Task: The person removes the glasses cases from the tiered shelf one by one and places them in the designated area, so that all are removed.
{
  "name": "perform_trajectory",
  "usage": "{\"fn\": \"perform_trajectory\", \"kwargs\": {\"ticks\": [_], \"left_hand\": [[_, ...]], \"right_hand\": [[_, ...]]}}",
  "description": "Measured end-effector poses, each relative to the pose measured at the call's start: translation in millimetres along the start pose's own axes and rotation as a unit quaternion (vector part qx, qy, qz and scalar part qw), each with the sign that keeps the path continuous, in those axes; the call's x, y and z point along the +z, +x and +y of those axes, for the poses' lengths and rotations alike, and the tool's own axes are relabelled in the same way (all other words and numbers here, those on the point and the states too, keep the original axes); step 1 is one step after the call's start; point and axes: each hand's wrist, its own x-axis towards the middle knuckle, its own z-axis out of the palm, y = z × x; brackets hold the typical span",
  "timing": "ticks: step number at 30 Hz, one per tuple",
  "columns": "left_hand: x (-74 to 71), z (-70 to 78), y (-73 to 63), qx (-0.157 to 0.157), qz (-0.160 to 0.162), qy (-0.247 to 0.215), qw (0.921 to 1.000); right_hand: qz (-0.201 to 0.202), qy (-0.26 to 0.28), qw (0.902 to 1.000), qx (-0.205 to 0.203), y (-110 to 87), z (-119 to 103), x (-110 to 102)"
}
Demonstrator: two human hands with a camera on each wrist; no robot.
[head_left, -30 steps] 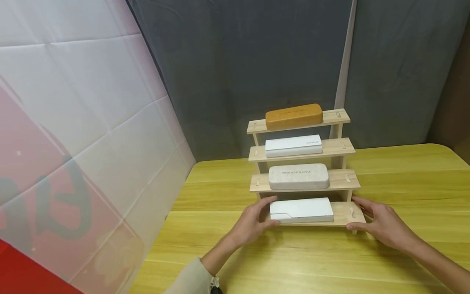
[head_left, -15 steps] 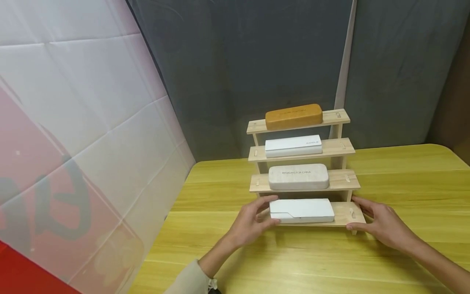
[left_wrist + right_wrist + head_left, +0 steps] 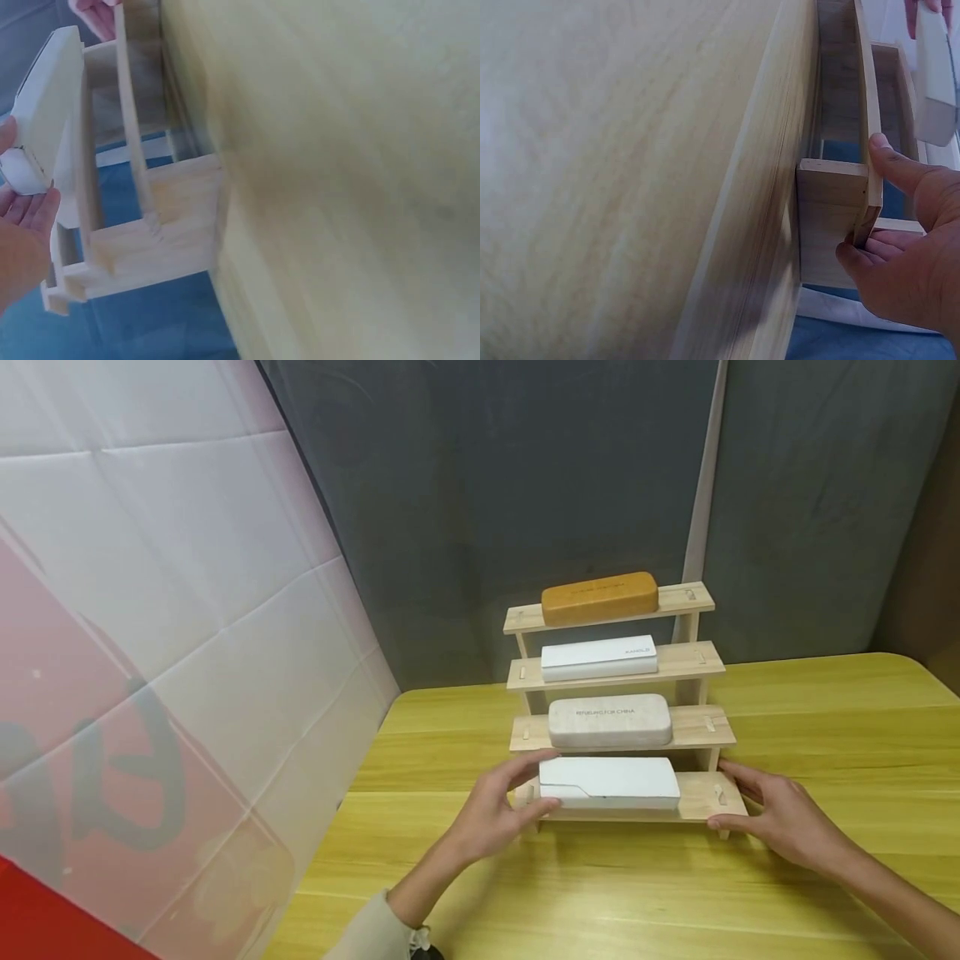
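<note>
A four-tier wooden step rack (image 3: 705,793) stands on the table. My left hand (image 3: 491,814) pinches the left end of a white glasses case (image 3: 611,779) between thumb and fingers. In the right wrist view a gap shows between this white case (image 3: 934,82) and the lowest shelf, so it hangs a little above that shelf. My right hand (image 3: 783,818) grips the right end of the lowest shelf, its thumb at the front edge. In the left wrist view, the left hand (image 3: 22,240) holds the case (image 3: 46,105) by its near end.
Higher on the rack lie an off-white glasses case (image 3: 611,727) with lettering, a second white case (image 3: 600,664) and an orange-brown case (image 3: 600,599). The yellow wood-grain table (image 3: 645,893) meets a grey curtain (image 3: 487,527) behind and a pale printed sheet (image 3: 187,527) at left.
My left hand has lifted the white glasses case slightly off the lowest shelf and shifted it a little left. My right hand has stayed on the shelf's end.
</note>
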Motion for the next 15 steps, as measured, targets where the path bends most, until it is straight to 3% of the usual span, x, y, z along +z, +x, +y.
{"fn": "perform_trajectory", "kwargs": {"ticks": [15], "left_hand": [[-38.9,16.1,7.1,0.042,0.048,-0.014,0.9979]], "right_hand": [[-0.002,-0.001,1.0000,0.001,-0.4,0.6,-0.5]]}}
